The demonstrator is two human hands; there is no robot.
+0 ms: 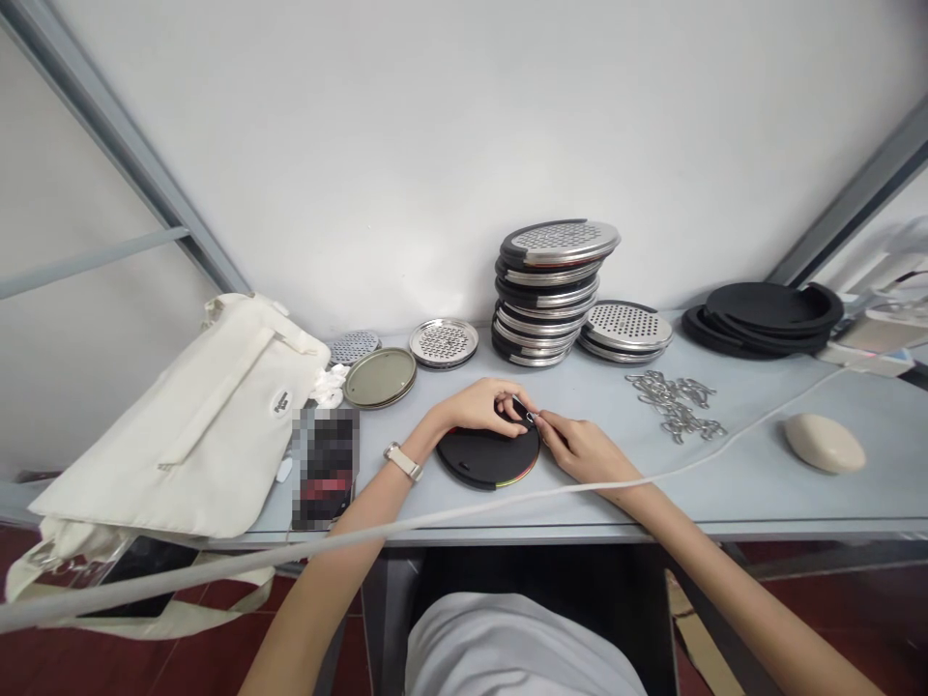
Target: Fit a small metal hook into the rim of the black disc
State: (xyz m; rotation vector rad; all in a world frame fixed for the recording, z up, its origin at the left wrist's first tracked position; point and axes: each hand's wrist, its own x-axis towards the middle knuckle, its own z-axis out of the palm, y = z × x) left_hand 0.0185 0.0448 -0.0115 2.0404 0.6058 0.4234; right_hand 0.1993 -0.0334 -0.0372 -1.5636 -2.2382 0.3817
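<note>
Head view: the left hand (491, 408) bends its thumb and fingers over the far right rim of a black disc (487, 454), gripping it there, while the right hand (562, 440) pinches a small metal clip (531, 419) at that same rim with its fingertips. The disc sits between the hands near the front edge of the grey tabletop (601, 387). Its upper face is smooth, matt and dark, with a small raised mark at the lower left; a thin yellow-green strip turning red follows the near right edge. Beyond the right hand lies a loose heap of silvery clips (674, 404); behind the disc rises a leaning stack of black-and-silver discs (551, 300), the top one perforated.
</note>
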